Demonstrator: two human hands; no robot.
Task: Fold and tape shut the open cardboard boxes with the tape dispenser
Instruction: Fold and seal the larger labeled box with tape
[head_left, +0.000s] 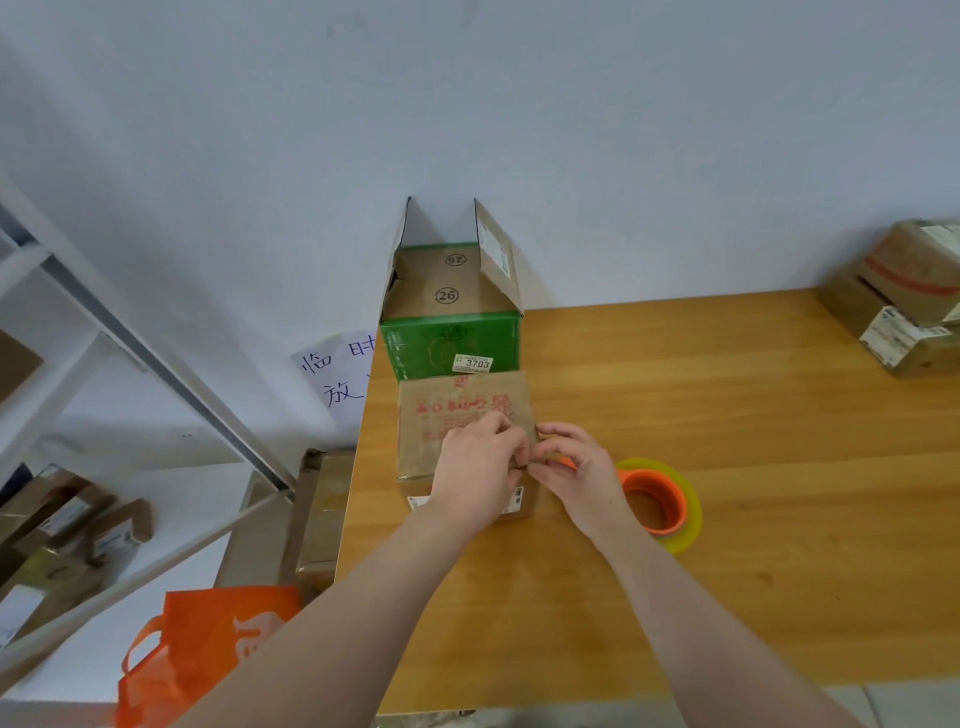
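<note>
Left hand (480, 460), right hand (574, 467): both pinch right top edge of brown box (457, 410), flaps down. Tape dispenser (662, 501) idle just right of grip; open green box (451, 343) beyond. Recommend: hold flaps flush, smooth tape outward from grip.

Four boxes (462, 415) (449, 343) (914, 270) (883, 327) on the table (727, 415), one tape dispenser (660, 499), two hands (478, 457) (576, 467), one orange bag (208, 644).

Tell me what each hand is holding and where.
The left hand and right hand pinch the brown box at its right top edge; whether anything else is in the grip cannot be told.
</note>
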